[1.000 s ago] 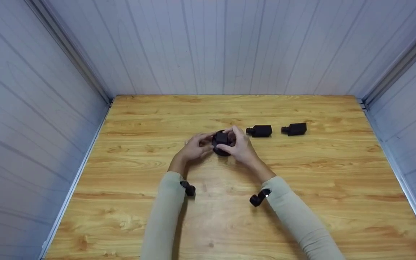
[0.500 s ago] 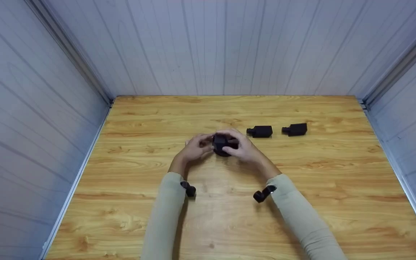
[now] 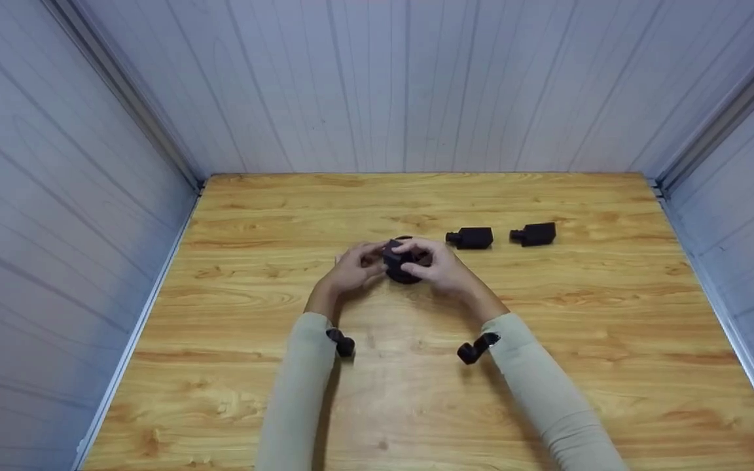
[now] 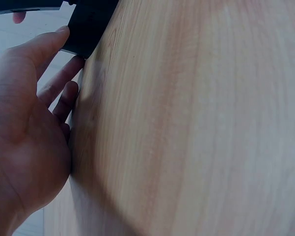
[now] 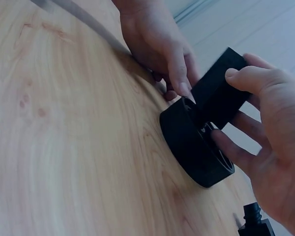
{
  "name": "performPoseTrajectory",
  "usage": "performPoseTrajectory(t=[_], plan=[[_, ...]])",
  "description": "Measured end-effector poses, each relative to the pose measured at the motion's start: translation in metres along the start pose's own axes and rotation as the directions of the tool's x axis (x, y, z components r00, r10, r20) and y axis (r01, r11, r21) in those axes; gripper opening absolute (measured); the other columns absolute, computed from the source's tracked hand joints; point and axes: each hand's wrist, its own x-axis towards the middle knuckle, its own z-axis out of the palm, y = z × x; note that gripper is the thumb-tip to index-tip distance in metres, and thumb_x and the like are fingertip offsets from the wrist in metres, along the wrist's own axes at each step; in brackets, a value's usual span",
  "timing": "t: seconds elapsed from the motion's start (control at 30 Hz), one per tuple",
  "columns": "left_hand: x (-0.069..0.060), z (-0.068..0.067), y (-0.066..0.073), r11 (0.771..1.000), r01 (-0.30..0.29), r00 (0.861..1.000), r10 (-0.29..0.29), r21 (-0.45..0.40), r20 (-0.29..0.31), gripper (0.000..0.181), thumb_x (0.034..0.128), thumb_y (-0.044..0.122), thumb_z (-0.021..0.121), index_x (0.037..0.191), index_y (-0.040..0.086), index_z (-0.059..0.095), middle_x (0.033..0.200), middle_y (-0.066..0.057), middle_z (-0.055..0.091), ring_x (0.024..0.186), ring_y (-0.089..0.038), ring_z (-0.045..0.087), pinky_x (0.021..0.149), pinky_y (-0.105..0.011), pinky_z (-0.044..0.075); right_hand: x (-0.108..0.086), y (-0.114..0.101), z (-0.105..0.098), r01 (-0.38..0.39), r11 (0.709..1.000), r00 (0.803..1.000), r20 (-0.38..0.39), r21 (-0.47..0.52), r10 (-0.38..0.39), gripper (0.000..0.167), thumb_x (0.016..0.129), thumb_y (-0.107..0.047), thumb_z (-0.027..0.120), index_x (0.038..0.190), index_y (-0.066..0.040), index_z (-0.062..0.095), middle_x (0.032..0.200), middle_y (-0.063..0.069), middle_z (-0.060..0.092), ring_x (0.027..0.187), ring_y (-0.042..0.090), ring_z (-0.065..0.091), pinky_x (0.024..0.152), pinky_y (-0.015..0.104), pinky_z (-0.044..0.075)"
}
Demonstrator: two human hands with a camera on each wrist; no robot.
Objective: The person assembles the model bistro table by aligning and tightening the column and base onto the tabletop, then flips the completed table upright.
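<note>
A round black base (image 5: 186, 147) with a raised rim stands on the table, seen from the side in the right wrist view. Above its centre a black rectangular block (image 5: 218, 91) sits upright, its lower end inside the rim. My right hand (image 3: 446, 267) pinches this block between thumb and fingers, and one lower finger reaches over the rim. From the left, my left hand (image 3: 353, 268) holds the base's rim with thumb and fingertips, as the left wrist view shows its thumb (image 4: 54, 42) against the wall. How the block joins the base is hidden.
Two more black blocks lie behind and right of my hands: a nearer block (image 3: 474, 238) and a farther block (image 3: 534, 234). Each has a narrower, ridged neck pointing left. Pale panel walls (image 3: 377, 85) enclose the wood-patterned table (image 3: 383, 405) at the back and sides.
The block has turned on the base. My right hand has twisted and shifted its fingers around it, its wrist moving slightly right. My left hand has stayed at the rim.
</note>
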Motion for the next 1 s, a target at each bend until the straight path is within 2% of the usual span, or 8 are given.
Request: performPoseTrajectory(t=[0.17, 0.27, 0.37, 0.57, 0.73, 0.83, 0.93, 1.0], plan=[[-0.008, -0.003, 0.017, 1.0, 0.018, 1.0, -0.018, 0.019, 0.014, 0.057, 0.1091, 0.034, 0.074, 0.164, 0.026, 0.06, 0.158, -0.012, 0.066, 0.146, -0.037, 0.06, 0.131, -0.076, 0.008, 0.001, 0.004, 0.008, 0.04, 0.998, 0.987, -0.155, -0.054, -0.048, 0.031, 0.1, -0.01, 0.085, 0.128, -0.002, 0.075, 0.127, 0.025, 0.075, 0.098, 0.02, 0.065, 0.086, 0.024, 0.052], [-0.013, -0.005, 0.029, 0.999, 0.031, 0.999, -0.032, 0.013, 0.025, 0.058, 0.1102, 0.027, 0.072, 0.166, 0.024, 0.058, 0.159, -0.015, 0.065, 0.148, -0.039, 0.059, 0.133, -0.073, 0.009, 0.005, 0.018, 0.013, 0.119, 0.988, 0.964, -0.229, -0.097, -0.138, 0.031, 0.098, -0.016, 0.089, 0.124, -0.005, 0.074, 0.126, 0.02, 0.073, 0.098, 0.016, 0.061, 0.084, 0.022, 0.05], [-0.014, -0.005, 0.033, 1.0, 0.027, 0.999, -0.027, -0.003, 0.031, 0.058, 0.1105, 0.022, 0.072, 0.167, 0.022, 0.057, 0.159, -0.018, 0.063, 0.147, -0.041, 0.06, 0.133, -0.072, 0.014, 0.003, 0.02, 0.015, 0.147, 0.98, 0.949, -0.261, -0.135, -0.178, 0.033, 0.096, -0.017, 0.09, 0.122, -0.006, 0.073, 0.127, 0.02, 0.071, 0.104, 0.021, 0.062, 0.088, 0.027, 0.052], [-0.009, -0.002, 0.022, 1.0, 0.016, 0.999, -0.015, -0.013, 0.028, 0.058, 0.1095, 0.026, 0.074, 0.165, 0.027, 0.059, 0.157, -0.014, 0.066, 0.144, -0.039, 0.062, 0.132, -0.075, 0.009, -0.003, 0.005, 0.008, 0.043, 0.996, 0.983, -0.177, -0.082, -0.057, 0.046, 0.098, -0.014, 0.088, 0.137, -0.002, 0.067, 0.145, 0.025, 0.063, 0.13, 0.039, 0.062, 0.108, 0.048, 0.053], [0.0, 0.003, 0.0, 0.999, 0.001, 1.0, -0.001, -0.036, 0.017, 0.058, 0.1061, 0.029, 0.078, 0.162, 0.034, 0.062, 0.152, -0.01, 0.07, 0.14, -0.038, 0.064, 0.132, -0.076, 0.008, -0.007, 0.005, -0.005, 0.019, 0.999, 0.998, -0.065, 0.049, -0.016, 0.053, 0.103, 0.002, 0.074, 0.154, 0.0, 0.059, 0.165, 0.026, 0.05, 0.141, 0.04, 0.055, 0.105, 0.052, 0.057], [-0.005, 0.001, 0.013, 0.999, 0.022, 0.999, -0.021, -0.029, 0.025, 0.059, 0.1077, 0.025, 0.076, 0.165, 0.03, 0.06, 0.154, -0.012, 0.068, 0.141, -0.038, 0.062, 0.133, -0.071, 0.012, -0.007, 0.006, -0.012, 0.066, 0.994, 0.998, -0.006, 0.085, -0.066, 0.054, 0.102, 0.012, 0.063, 0.155, 0.002, 0.061, 0.176, 0.025, 0.044, 0.154, 0.043, 0.051, 0.107, 0.044, 0.058], [-0.013, -0.002, 0.032, 0.999, 0.033, 0.999, -0.032, -0.024, 0.038, 0.059, 0.1101, 0.019, 0.072, 0.167, 0.022, 0.057, 0.159, -0.018, 0.064, 0.144, -0.039, 0.061, 0.134, -0.066, 0.023, -0.005, 0.008, -0.014, 0.101, 0.991, 0.994, 0.022, 0.092, -0.103, 0.048, 0.105, 0.013, 0.059, 0.151, 0.004, 0.066, 0.178, 0.024, 0.045, 0.163, 0.047, 0.046, 0.118, 0.048, 0.055], [-0.016, -0.003, 0.037, 0.999, 0.029, 0.999, -0.028, -0.02, 0.035, 0.059, 0.1105, 0.019, 0.071, 0.167, 0.02, 0.057, 0.16, -0.018, 0.064, 0.145, -0.038, 0.061, 0.134, -0.065, 0.023, -0.005, 0.01, -0.014, 0.104, 0.99, 0.994, 0.02, 0.093, -0.107, 0.042, 0.106, 0.011, 0.06, 0.147, 0.005, 0.069, 0.175, 0.025, 0.048, 0.166, 0.048, 0.042, 0.127, 0.057, 0.049]])
